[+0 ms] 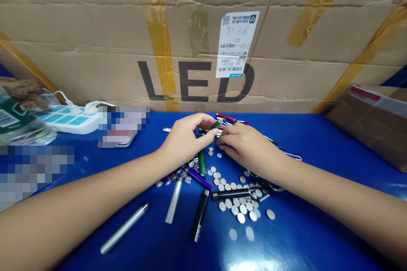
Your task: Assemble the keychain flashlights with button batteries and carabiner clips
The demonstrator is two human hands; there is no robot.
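Observation:
My left hand holds a short green metal tube, seemingly a penlight body, between thumb and fingers. Close beside it, my right hand has its fingers curled over silver pieces; what they grip, if anything, is hidden. Another green tube lies below the left hand, with a purple tube near it. Many round button cells are scattered under the right wrist, a black penlight lying across them. Red penlight and blue pieces lie behind the hands.
Silver tubes and a black tube lie in front on the blue table. A power strip, a phone and a plastic jar stand left. A large cardboard box closes off the back; a smaller carton sits right.

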